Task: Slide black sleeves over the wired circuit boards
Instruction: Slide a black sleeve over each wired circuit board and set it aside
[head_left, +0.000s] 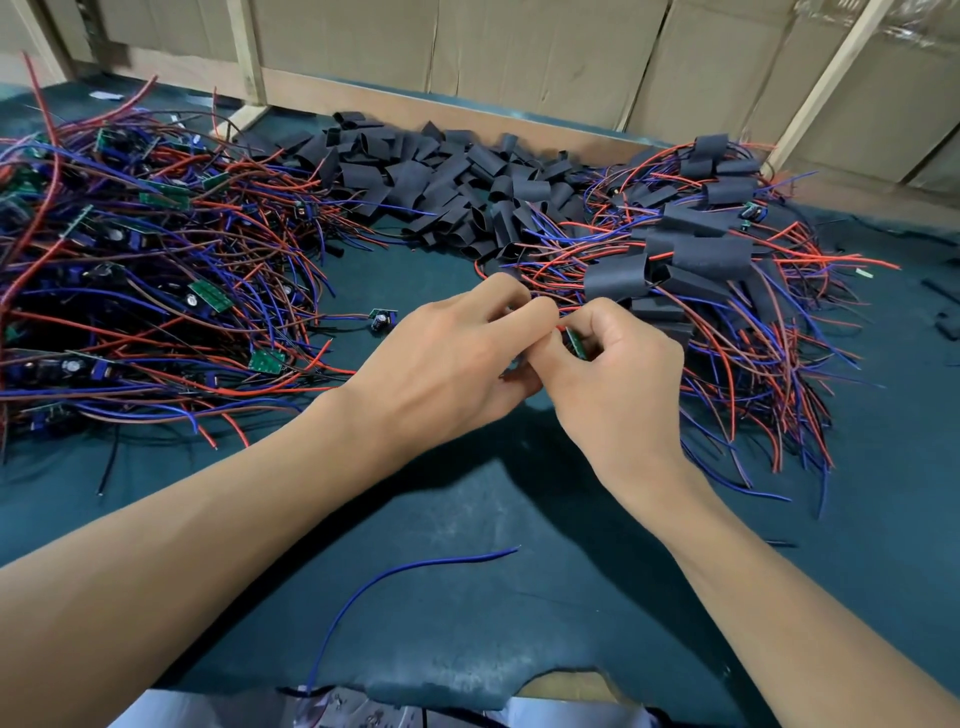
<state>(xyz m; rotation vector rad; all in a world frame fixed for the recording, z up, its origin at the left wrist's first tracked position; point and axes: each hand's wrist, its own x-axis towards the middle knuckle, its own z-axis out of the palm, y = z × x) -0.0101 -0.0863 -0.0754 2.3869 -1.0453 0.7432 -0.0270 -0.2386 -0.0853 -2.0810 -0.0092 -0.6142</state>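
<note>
Mid-batch. Taking the loose black sleeves (457, 187) heaped at the back of the desk (467, 571) as landmark: right of that heap sits the done pile (696, 260), boards already sleeved, red and blue leads trailing out. Left of the heap is the undone tangle (145, 249), bare green boards in wire, clearly the bigger lot (so most of the job looks left to me). One stray board (383, 318) lies in front of the heap, just off the tangle's edge.

Current piece: a small green circuit board (575, 343), in front of the heap and touching the near edge of the done pile, between my two hands. My right hand (613, 379) has its fingers (597, 325) curled and pinched on the board. My left hand (447, 358) has fingers (535, 309) bunched tight at the same spot, apparently on the red lead at the board, though the exact contact is hidden.

No sleeve visible on this board; whether one is in my grip I can't tell. A loose blue wire (415, 569) lies near me, well away from the heap.
</note>
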